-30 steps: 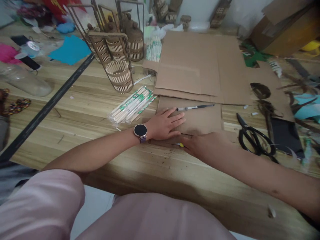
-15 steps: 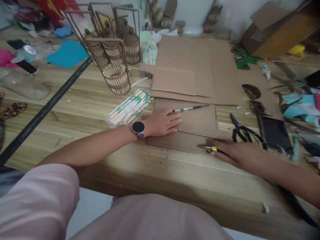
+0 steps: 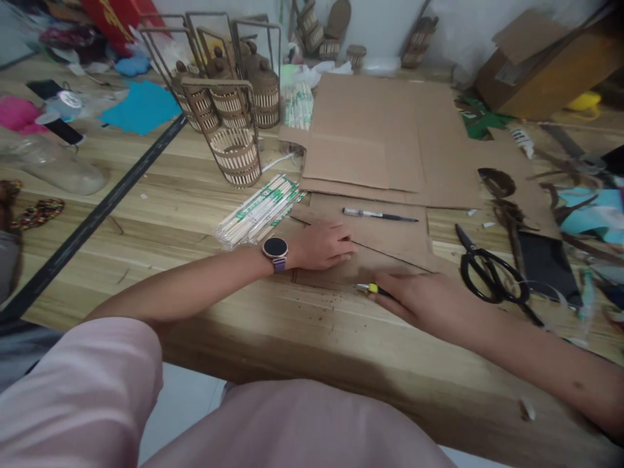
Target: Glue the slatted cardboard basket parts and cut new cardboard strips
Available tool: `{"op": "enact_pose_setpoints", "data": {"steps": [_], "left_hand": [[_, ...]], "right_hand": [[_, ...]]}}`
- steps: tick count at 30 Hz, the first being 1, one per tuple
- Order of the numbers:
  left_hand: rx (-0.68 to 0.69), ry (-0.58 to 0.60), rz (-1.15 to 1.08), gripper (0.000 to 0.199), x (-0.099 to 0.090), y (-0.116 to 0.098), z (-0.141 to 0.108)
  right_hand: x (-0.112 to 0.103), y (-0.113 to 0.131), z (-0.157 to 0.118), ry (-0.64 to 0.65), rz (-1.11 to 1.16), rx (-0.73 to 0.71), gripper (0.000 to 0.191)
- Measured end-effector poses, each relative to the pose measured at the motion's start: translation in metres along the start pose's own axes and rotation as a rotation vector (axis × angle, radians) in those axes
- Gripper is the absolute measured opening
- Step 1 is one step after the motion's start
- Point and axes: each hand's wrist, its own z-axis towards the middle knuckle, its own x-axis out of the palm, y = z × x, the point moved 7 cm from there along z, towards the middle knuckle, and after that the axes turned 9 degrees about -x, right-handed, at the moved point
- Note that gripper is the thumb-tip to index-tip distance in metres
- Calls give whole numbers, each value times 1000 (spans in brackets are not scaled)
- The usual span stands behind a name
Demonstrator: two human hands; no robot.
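My left hand (image 3: 325, 246), wearing a watch (image 3: 275, 247), rests on a narrow cardboard strip (image 3: 385, 261) near the table's front. Its fingers are slightly bent and apart, pressing on the strip; the thumb is hidden. My right hand (image 3: 414, 296) is closed around a small craft knife (image 3: 373, 288) with a yellow collar and dark handle. The knife's metal tip points left, at the strip's near edge. Behind the strip, a black-and-clear pen (image 3: 380, 214) lies on another cardboard piece (image 3: 414, 233). Black-handled scissors (image 3: 487, 273) lie beyond my right wrist.
Larger cardboard sheets (image 3: 361, 140) are stacked at the back. Wrapped chopsticks (image 3: 260, 211) lie left of them, before several slatted baskets with tall handles (image 3: 236, 156). A phone (image 3: 548, 266) and scraps are at right. A black strip (image 3: 112, 201) crosses the left side. A box (image 3: 536, 71) stands back right.
My right hand has moved left with the knife, closer to my left hand. My left hand's fingers have bent more. The front cardboard strip has shifted away from me, and the pen lies clear of my hand.
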Motion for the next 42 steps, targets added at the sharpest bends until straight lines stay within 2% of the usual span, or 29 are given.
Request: {"op": "enact_pose_setpoints", "data": {"steps": [2,4,9,14,23,30,39,42], "left_hand": [[-14,12,-21,30,4,1,3],[-17,26,-33,29,5,1,6],[-74,28,-32,29,3,1,4],[-218,-23,-29,28,-1,7,0],[-178,86,-40,51,13,10,5],[-167,164,-14,52,16,8,7],[-161,191,23,53,14,6,6],[-156,206,28,52,13,6,5]], "right_hand": [[-3,17,22,126,-29,2,36],[-9,29,40,200,-70,24,34],[-17,45,62,242,-117,26,34],[-13,47,66,253,-161,8,36],[-13,53,73,295,-205,-21,36],[-16,53,72,267,-233,-47,37],[-15,55,75,232,-229,-58,34],[-21,59,79,203,-262,-67,30]]}}
